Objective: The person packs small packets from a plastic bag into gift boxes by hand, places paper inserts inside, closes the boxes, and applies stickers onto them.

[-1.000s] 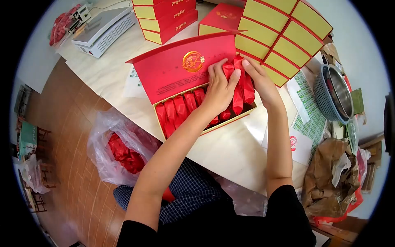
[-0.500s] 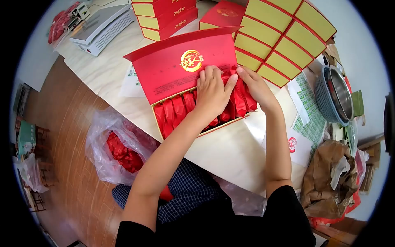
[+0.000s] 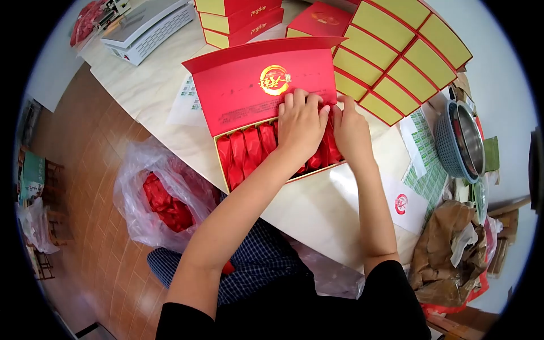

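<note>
An open red box (image 3: 266,85) with a gold emblem inside its raised lid lies on the pale table. Red foil packets (image 3: 245,148) stand in a row in it. My left hand (image 3: 301,124) rests over the middle of the row, fingers bent at the lid's base, thumb toward the right hand. At the box's right end, my right hand (image 3: 351,131) has its fingers closed by the top of the end packets (image 3: 330,144). The fingertips of both hands are partly hidden among the packets.
Stacked red and yellow boxes (image 3: 391,56) stand behind, with more boxes (image 3: 241,25) at the back. A grey device (image 3: 148,31) is at back left. Nested basins (image 3: 462,139) and brown paper (image 3: 445,255) are on the right. A plastic bag (image 3: 133,198) of red packets hangs low left.
The right hand has shifted inward and its fingers have drawn together over the end packets. The packets there sit lower in the box. The whole view has shifted slightly.
</note>
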Demonstrator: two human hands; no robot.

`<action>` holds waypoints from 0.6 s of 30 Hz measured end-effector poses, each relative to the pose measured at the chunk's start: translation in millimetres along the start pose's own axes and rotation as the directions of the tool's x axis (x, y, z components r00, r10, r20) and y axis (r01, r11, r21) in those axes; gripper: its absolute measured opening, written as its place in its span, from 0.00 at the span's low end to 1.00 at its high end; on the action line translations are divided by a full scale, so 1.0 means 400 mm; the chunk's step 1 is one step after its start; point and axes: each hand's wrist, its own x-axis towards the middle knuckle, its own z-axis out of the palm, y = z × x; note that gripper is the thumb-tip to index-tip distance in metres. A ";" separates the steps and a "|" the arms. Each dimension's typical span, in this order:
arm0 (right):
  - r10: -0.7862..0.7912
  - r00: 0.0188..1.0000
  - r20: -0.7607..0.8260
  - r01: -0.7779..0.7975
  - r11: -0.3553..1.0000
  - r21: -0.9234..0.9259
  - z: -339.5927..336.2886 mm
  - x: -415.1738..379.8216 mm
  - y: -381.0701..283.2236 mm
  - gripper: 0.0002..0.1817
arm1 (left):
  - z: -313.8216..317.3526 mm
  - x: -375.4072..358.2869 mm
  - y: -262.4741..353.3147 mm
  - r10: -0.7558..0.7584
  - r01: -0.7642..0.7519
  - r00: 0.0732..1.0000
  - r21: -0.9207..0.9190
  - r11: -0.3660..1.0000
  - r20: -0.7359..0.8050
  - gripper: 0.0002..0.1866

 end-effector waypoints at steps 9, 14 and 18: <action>-0.040 0.999 0.000 0.039 0.963 -0.268 0.049 -0.011 0.020 0.13 | 0.010 0.000 -0.014 0.137 -0.137 0.991 0.201 0.970 0.015 0.11; 0.016 1.000 0.021 -0.011 0.977 -0.213 0.059 -0.035 -0.008 0.14 | -0.021 -0.020 -0.021 0.132 -0.132 0.991 0.108 0.985 0.008 0.10; 0.107 0.994 0.018 -0.099 0.962 -0.254 0.060 -0.036 -0.009 0.16 | -0.209 -0.104 -0.083 0.015 -0.036 0.986 -0.124 0.992 -0.166 0.13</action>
